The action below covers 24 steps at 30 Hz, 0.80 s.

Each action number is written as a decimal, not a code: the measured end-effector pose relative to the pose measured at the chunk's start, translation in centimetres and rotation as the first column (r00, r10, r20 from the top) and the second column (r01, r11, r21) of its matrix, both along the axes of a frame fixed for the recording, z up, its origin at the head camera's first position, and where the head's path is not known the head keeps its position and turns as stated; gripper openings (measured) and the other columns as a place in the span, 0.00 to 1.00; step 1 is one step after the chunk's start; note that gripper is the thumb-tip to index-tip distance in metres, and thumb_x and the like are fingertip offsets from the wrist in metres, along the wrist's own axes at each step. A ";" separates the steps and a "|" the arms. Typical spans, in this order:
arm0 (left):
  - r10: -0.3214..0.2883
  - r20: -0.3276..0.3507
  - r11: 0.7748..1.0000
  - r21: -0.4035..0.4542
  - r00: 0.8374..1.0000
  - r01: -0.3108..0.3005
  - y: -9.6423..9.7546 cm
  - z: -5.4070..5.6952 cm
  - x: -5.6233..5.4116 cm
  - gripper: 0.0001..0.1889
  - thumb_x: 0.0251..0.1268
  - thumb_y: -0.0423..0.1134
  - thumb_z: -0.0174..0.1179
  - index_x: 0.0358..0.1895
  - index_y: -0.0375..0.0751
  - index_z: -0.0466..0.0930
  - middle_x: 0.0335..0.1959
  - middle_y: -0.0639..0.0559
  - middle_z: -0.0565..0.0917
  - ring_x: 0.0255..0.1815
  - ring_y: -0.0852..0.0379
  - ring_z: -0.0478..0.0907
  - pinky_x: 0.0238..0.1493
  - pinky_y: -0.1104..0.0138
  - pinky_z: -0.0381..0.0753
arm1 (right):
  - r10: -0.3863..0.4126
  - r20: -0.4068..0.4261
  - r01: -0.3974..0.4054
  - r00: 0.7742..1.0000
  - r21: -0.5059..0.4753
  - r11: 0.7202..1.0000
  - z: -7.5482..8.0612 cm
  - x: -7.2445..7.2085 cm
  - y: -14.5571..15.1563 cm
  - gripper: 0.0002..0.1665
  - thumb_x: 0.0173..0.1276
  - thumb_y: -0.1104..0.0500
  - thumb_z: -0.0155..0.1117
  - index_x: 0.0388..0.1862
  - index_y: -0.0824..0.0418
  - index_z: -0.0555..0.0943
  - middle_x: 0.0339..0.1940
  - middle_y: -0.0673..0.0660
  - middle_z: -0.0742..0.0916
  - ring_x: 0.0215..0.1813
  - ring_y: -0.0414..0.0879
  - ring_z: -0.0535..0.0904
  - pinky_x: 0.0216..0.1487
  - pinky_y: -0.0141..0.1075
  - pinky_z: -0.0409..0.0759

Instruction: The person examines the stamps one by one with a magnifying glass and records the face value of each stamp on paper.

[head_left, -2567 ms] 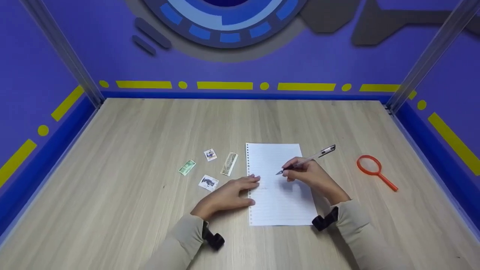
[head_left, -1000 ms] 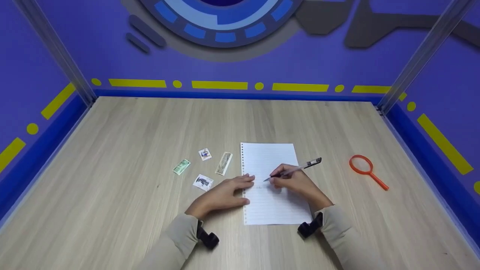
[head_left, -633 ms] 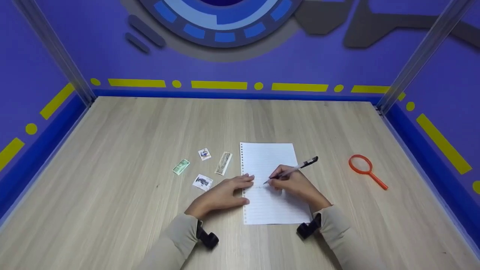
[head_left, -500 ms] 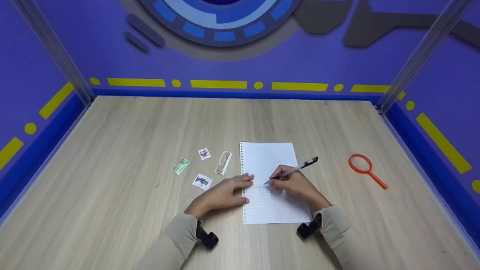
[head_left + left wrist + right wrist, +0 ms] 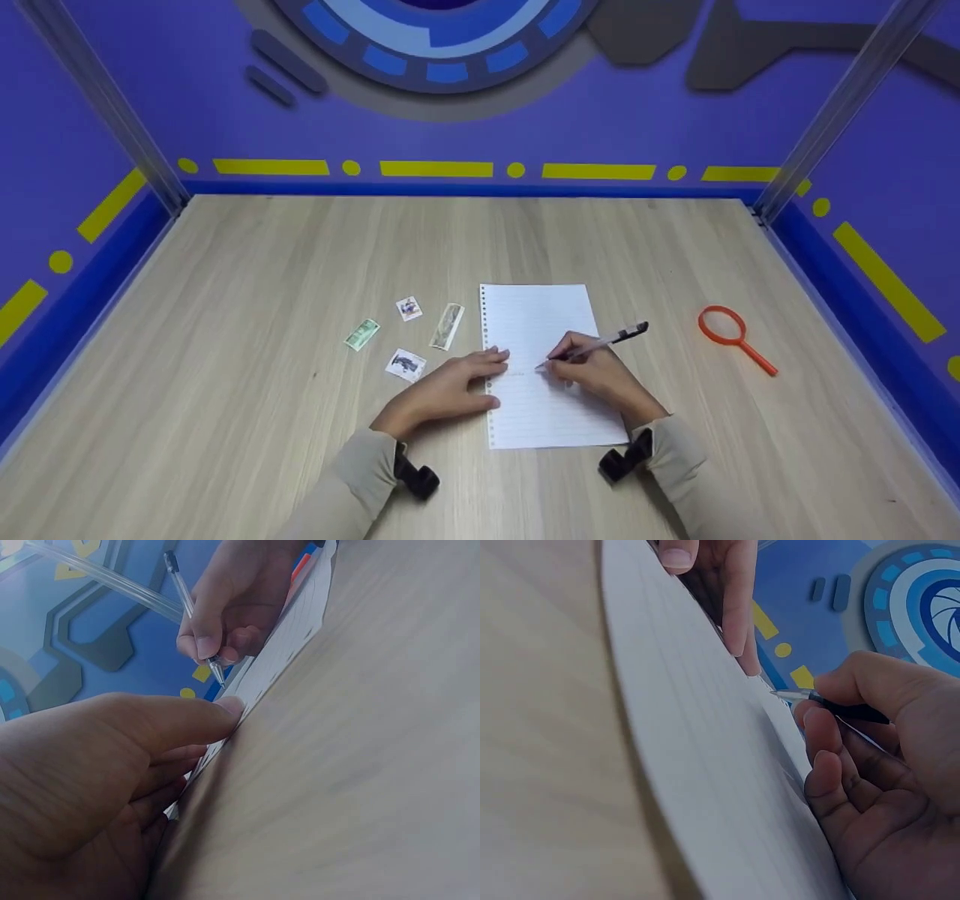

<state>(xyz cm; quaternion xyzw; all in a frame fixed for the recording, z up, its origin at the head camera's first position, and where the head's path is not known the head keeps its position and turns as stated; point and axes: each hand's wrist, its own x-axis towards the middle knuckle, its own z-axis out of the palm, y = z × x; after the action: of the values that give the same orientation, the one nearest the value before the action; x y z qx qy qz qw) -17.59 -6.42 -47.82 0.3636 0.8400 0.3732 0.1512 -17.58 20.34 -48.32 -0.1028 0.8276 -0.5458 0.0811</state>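
A clear pen with a black cap end (image 5: 615,335) is pinched between the thumb and fingers of my right hand (image 5: 600,373). Its tip is at the lined sheet of paper (image 5: 547,416), just right of a short line of faint handwriting; whether it touches cannot be told. My left hand (image 5: 450,386) rests on the sheet's punched left edge, fingers and thumb spread. In the left wrist view, the left thumb (image 5: 225,711) lies on the paper's edge. The right wrist view shows the pen's metal tip (image 5: 791,694) close to the left fingertips.
Left of the paper lie several small printed stamps: a green one (image 5: 362,334), a small colourful one (image 5: 409,308), a long brownish one (image 5: 447,327) and a black-and-white one (image 5: 406,365). To the right is an orange magnifying glass (image 5: 739,341). Blue panels enclose the wooden table (image 5: 300,247).
My right hand came down and left with the pen to the written line, then shifted slightly right. The writing has grown a little. My left hand stays on the paper.
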 end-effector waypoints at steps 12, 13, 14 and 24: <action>-0.006 -0.017 1.000 0.002 1.000 0.006 0.0 -0.3 -0.1 0.29 0.61 0.39 0.61 0.66 0.34 0.69 0.73 0.49 0.66 0.76 0.50 0.56 0.76 0.58 0.56 | -0.025 0.005 0.025 1.000 -0.018 1.000 0.3 0.4 -0.2 0.07 0.60 0.66 0.67 0.36 0.67 0.79 0.26 0.48 0.82 0.23 0.36 0.75 0.24 0.25 0.71; -0.006 -0.016 1.000 0.002 1.000 0.006 0.0 -0.3 -0.1 0.29 0.61 0.39 0.61 0.66 0.34 0.69 0.73 0.49 0.66 0.76 0.50 0.56 0.76 0.58 0.56 | -0.021 0.006 0.021 1.000 -0.019 1.000 0.7 0.6 -0.3 0.07 0.60 0.67 0.66 0.36 0.68 0.79 0.26 0.48 0.82 0.23 0.36 0.75 0.24 0.25 0.71; -0.005 -0.016 1.000 0.001 1.000 0.005 0.0 -0.3 -0.1 0.29 0.61 0.39 0.61 0.66 0.34 0.69 0.73 0.49 0.66 0.76 0.50 0.56 0.76 0.57 0.56 | -0.017 0.005 0.017 1.000 -0.022 1.000 1.2 0.7 -0.4 0.06 0.60 0.67 0.66 0.36 0.68 0.79 0.25 0.49 0.82 0.23 0.36 0.75 0.24 0.24 0.71; -0.004 -0.008 1.000 -0.017 1.000 0.004 0.1 -0.1 0.0 0.29 0.62 0.38 0.60 0.67 0.34 0.69 0.73 0.49 0.65 0.76 0.50 0.56 0.76 0.57 0.56 | -0.012 -0.012 0.012 1.000 0.029 1.000 3.1 1.7 -0.8 0.06 0.60 0.68 0.65 0.35 0.70 0.79 0.26 0.53 0.82 0.23 0.34 0.74 0.25 0.24 0.71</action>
<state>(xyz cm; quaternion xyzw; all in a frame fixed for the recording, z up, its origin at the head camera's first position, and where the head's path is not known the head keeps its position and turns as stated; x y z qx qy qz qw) -17.59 -6.29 -47.94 0.3654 0.8430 0.3645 0.1516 -15.90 19.55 -45.23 -0.0998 0.8366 -0.5335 0.0746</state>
